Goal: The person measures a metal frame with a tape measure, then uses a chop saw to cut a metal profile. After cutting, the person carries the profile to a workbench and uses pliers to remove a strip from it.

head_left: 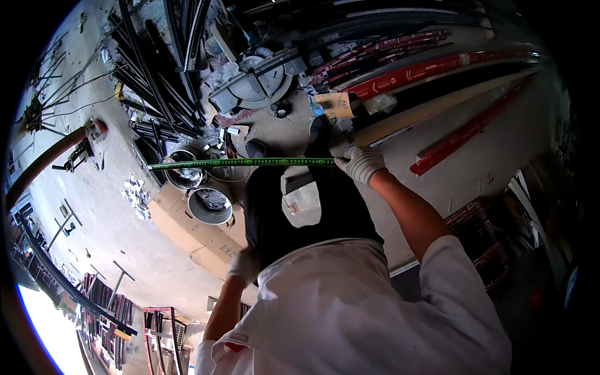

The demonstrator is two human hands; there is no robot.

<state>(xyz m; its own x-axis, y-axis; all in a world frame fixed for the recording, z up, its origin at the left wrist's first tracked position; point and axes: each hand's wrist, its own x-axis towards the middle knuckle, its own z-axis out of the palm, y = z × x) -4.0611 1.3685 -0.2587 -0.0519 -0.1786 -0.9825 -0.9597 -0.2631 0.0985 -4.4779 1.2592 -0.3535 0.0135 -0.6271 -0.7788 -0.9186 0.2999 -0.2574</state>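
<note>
My right hand [364, 165], in a striped pale work glove, is closed at the right end of a drawn-out tape measure [250, 162]. Its dark blade with green markings runs nearly level to the left, across the front of my legs. The blade's far end passes over a metal pot [183, 177] that holds scraps. I cannot make out the tape's case inside the glove. Down at my left hip, my gloved left hand [244, 265] rests against my dark trousers; its fingers are hidden.
A second pot [211, 205] with offcuts stands on flattened cardboard [169, 209]. Ahead of my feet is a mitre saw [256, 81], with black profiles [153, 84] piled to its left. Long red-wrapped bars [465, 128] lie at the right. Metal scraps [136, 197] litter the floor.
</note>
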